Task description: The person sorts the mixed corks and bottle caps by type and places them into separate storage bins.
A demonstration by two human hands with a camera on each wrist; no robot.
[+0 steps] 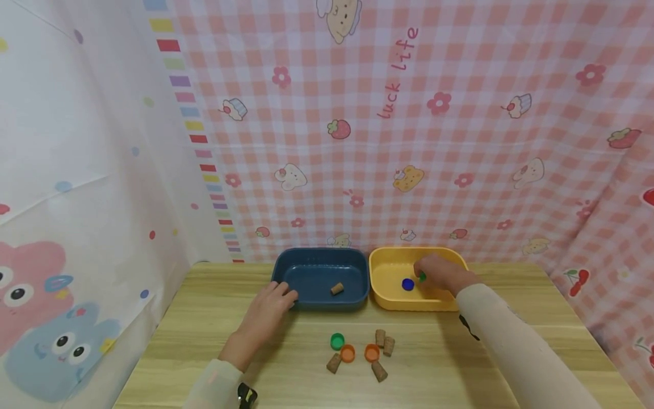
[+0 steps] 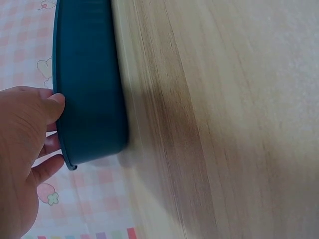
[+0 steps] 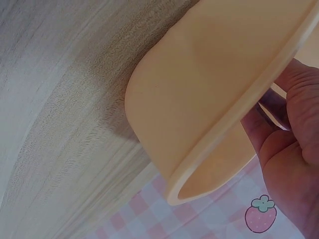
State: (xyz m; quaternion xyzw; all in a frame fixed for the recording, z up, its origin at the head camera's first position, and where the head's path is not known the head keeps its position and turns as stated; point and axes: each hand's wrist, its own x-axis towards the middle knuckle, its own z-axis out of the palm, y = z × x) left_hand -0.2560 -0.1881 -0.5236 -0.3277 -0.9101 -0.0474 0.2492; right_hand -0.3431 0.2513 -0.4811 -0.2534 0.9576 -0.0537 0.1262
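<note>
At the left front corner of the dark blue bin (image 1: 321, 307), my left hand (image 1: 269, 307) grips the rim. The left wrist view has its thumb (image 2: 58, 100) against the outer wall and the fingers behind the edge. One cork (image 1: 336, 289) lies inside that bin. My right hand (image 1: 443, 274) reaches into the yellow bin (image 1: 409, 305) and pinches a green bottle cap (image 1: 422, 276). Beside it on the bin floor is a blue bottle cap (image 1: 407, 284). In the right wrist view, the yellow wall (image 3: 199, 84) hides the fingertips and the cap.
On the wooden table (image 1: 291, 375), in front of the bins, lie a green cap (image 1: 337, 341), two orange caps (image 1: 347, 353) and several corks (image 1: 379, 371). A pink checked cloth (image 1: 388, 142) hangs right behind the bins, and a white cloth (image 1: 102, 170) hangs at the left.
</note>
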